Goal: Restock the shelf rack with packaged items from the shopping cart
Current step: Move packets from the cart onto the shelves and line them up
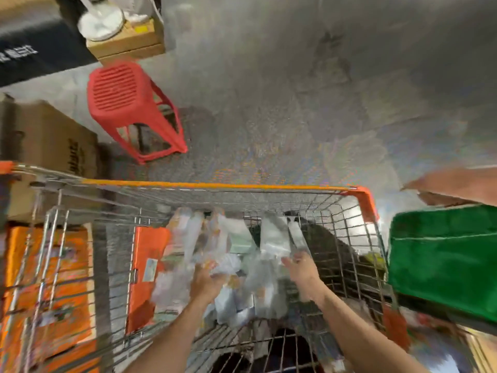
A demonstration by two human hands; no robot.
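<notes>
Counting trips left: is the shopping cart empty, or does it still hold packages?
Not empty. Many clear-wrapped packages lie piled inside the shopping cart; how deep the pile goes cannot be told through the blur.

Both hands were down inside the wire shopping cart (pixel 215 185), which had an orange rim. The left hand (pixel 208 281) lay among a heap of pale packaged items (pixel 188 238). The right hand (pixel 301 267) met a clear packet (pixel 274 238). Blur hid how the fingers lay. On the grey floor (pixel 295 90) at far left stood a red plastic stool (pixel 126 103), with a cardboard box (pixel 51 141) nearer. A green bag (pixel 443 259) sat right of the cart.
</notes>
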